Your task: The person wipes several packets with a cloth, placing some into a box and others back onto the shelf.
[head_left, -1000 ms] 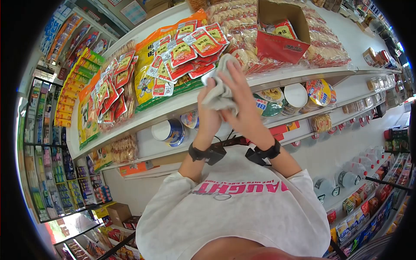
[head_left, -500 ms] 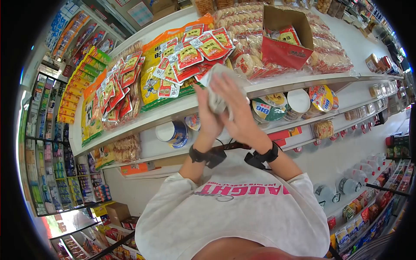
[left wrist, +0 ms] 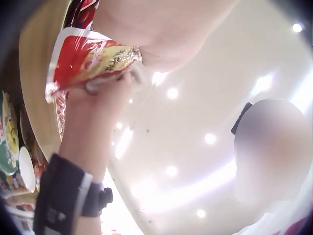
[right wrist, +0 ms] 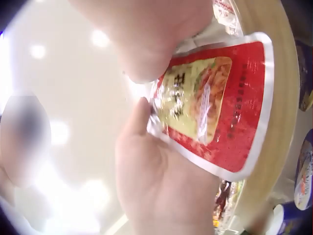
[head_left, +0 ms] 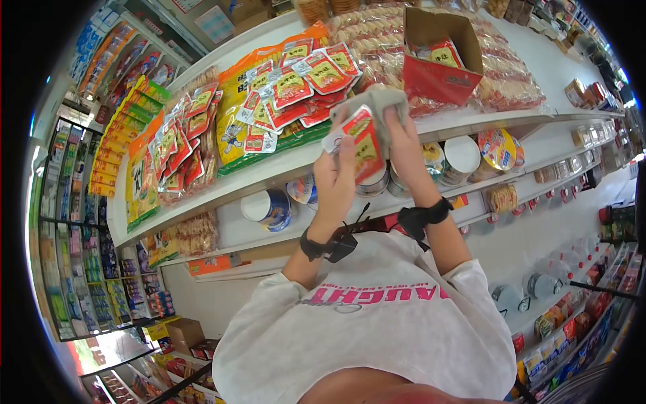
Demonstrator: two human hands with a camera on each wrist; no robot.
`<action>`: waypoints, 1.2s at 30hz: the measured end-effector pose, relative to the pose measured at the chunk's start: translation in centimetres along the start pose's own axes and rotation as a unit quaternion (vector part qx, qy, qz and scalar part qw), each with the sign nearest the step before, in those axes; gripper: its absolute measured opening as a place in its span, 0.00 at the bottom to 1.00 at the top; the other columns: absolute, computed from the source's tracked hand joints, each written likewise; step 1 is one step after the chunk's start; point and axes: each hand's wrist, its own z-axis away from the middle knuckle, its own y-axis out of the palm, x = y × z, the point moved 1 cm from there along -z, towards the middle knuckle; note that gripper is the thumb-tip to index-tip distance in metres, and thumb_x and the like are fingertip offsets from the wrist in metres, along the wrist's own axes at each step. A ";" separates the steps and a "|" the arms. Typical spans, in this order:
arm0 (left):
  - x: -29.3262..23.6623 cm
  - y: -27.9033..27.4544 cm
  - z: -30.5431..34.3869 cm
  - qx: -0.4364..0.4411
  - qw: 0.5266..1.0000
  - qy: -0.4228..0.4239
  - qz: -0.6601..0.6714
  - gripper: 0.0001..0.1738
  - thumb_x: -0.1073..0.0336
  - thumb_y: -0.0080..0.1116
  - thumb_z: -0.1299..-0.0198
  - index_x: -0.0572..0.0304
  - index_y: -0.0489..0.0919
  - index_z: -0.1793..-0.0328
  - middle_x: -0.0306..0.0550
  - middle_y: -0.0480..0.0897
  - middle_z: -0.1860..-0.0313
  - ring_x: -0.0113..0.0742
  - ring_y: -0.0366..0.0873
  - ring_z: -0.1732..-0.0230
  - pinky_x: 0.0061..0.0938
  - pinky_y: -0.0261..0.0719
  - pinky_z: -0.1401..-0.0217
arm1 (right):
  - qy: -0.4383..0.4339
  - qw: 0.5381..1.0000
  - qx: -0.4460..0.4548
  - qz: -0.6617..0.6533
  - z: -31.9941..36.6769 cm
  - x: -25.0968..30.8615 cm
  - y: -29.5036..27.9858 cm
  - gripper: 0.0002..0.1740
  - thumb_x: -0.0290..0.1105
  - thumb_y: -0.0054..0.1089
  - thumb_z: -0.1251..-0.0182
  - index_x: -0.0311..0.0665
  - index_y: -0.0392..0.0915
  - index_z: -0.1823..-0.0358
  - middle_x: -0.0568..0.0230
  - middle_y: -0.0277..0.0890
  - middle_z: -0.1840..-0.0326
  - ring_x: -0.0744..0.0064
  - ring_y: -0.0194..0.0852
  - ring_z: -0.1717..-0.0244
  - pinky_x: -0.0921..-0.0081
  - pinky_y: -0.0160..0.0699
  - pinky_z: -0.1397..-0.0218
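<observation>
A red foil snack packet [head_left: 367, 147] with a pale border is upright in my left hand [head_left: 334, 180], the thumb across its near side. Beside it my right hand [head_left: 406, 151] grips a crumpled grey-white cloth [head_left: 385, 101], which reaches behind the packet's top. From the right wrist view, the packet's [right wrist: 205, 105] yellow label and food picture face the camera, with the left hand [right wrist: 161, 181] under its lower edge. Both hands are in front of the shelf edge, near a pile of similar red packets [head_left: 293, 87].
Another pile of red packets [head_left: 171, 151] lies on bagged snacks to the left. An open red carton [head_left: 441, 84] stands on packs of round biscuits [head_left: 511, 87]. Instant noodle tubs [head_left: 461, 160] line the lower shelf [head_left: 229, 232], under the white shelf edge [head_left: 182, 195].
Earlier the hands were together around the cloth. They have since parted, the right moving rightward with the cloth, and the red packet has come into view in the left hand.
</observation>
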 end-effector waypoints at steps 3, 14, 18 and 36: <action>0.5 -1.9 -1.2 -0.024 0.998 0.022 -0.055 0.23 0.60 0.47 0.19 0.68 0.73 0.27 0.39 0.82 0.42 0.17 0.72 0.52 0.18 0.72 0.46 | 0.011 0.973 0.038 -0.226 1.5 -1.4 -0.2 0.24 0.40 0.55 0.21 0.36 0.69 0.31 0.63 0.74 0.34 0.73 0.73 0.35 0.71 0.72 0.33; 1.3 -1.9 -2.8 0.005 0.996 0.058 -0.064 0.23 0.69 0.54 0.24 0.69 0.71 0.27 0.51 0.78 0.32 0.31 0.76 0.36 0.25 0.71 0.32 | -0.090 0.988 0.039 0.117 1.7 -0.4 0.7 0.13 0.29 0.69 0.30 0.33 0.79 0.49 0.72 0.82 0.59 0.84 0.76 0.58 0.80 0.75 0.54; 1.9 -2.3 -2.6 -0.053 0.975 0.139 -0.167 0.31 0.72 0.61 0.31 0.66 0.67 0.23 0.54 0.74 0.29 0.39 0.77 0.35 0.35 0.76 0.31 | -0.219 0.955 -0.011 0.200 1.4 -0.1 -0.3 0.12 0.24 0.68 0.34 0.29 0.79 0.51 0.67 0.83 0.64 0.83 0.77 0.62 0.80 0.76 0.57; 1.7 -2.4 -1.4 0.067 0.975 -0.090 0.194 0.37 0.41 0.33 0.19 0.62 0.58 0.18 0.49 0.68 0.23 0.38 0.67 0.24 0.36 0.63 0.21 | -0.377 0.864 0.091 0.321 2.3 1.2 4.1 0.39 0.31 0.62 0.35 0.34 0.61 0.21 0.47 0.49 0.15 0.42 0.44 0.15 0.52 0.46 0.16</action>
